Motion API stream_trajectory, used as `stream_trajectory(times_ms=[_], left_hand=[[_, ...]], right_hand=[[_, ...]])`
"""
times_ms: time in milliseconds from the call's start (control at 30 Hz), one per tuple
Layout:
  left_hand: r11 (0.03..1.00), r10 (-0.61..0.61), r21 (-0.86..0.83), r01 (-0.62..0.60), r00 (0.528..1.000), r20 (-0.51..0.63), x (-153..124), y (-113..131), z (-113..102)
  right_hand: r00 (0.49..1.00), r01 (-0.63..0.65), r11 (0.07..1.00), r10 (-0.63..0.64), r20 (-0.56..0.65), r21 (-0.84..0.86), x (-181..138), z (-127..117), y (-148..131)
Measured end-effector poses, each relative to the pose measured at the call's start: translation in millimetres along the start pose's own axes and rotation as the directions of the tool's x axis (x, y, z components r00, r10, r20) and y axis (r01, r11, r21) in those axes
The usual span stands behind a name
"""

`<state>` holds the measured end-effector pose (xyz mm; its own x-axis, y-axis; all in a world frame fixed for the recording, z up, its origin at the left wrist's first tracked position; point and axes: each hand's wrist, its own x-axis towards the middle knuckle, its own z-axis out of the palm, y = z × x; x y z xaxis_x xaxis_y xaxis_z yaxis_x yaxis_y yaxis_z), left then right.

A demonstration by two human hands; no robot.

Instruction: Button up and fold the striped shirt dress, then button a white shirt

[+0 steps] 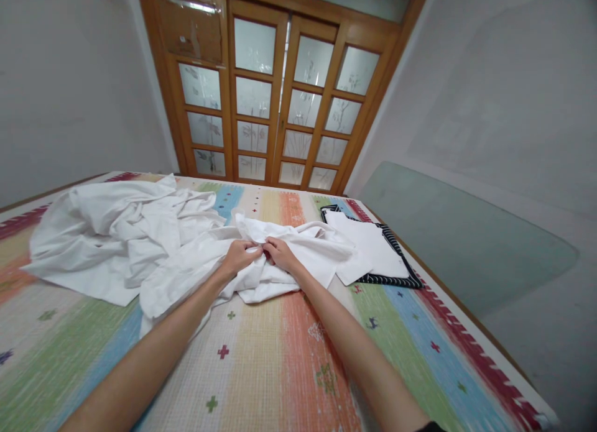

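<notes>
A crumpled white garment (319, 248), its exact kind not clear, lies across the middle of the patterned bed cover (261, 351). My left hand (241, 256) is closed on its cloth, thumb and fingers pinched together. Right beside it, my right hand (280, 253) pinches the same cloth, and the fingertips of both hands almost meet. Whatever small part sits between the fingertips is hidden. To the left, a larger heap of rumpled white cloth (107, 233) reaches up to the garment; I cannot tell whether the two are joined.
At the right, flat white pieces (373, 245) lie on a black-and-white striped cloth (396, 283), close to the garment's right end. Grey walls (489, 96) stand on both sides. Wooden doors with glass panes (284, 96) are at the far end.
</notes>
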<state>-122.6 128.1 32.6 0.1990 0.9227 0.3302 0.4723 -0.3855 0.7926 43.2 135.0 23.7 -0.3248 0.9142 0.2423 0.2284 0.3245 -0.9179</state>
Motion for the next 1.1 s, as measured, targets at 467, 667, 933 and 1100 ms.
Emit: stream_trajectory(times_ms=[467, 667, 933, 1100], left_hand=[[1.000, 0.025, 0.012, -0.024, 0.999, -0.031, -0.1, 4.2, 2.7], [0.992, 0.079, 0.099, -0.074, 0.995, -0.054, -3.4, 5.5, 4.8], [0.997, 0.027, 0.078, -0.011, 0.979, -0.201, -10.8, 15.1, -1.2], [0.983, 0.166, 0.123, -0.136, 0.945, -0.281, -15.2, 25.7, -10.1]], right_hand=[[0.995, 0.062, 0.984, -0.074, -0.063, -0.168, -2.5, 2.3, 1.3], [0.995, 0.055, 0.988, -0.067, -0.077, -0.147, -1.8, 2.2, 1.6], [0.934, -0.028, 0.981, 0.094, -0.345, 0.191, -5.3, -1.9, -1.2], [0.947, -0.009, 0.992, 0.048, -0.318, 0.122, -17.3, -21.4, -17.2]])
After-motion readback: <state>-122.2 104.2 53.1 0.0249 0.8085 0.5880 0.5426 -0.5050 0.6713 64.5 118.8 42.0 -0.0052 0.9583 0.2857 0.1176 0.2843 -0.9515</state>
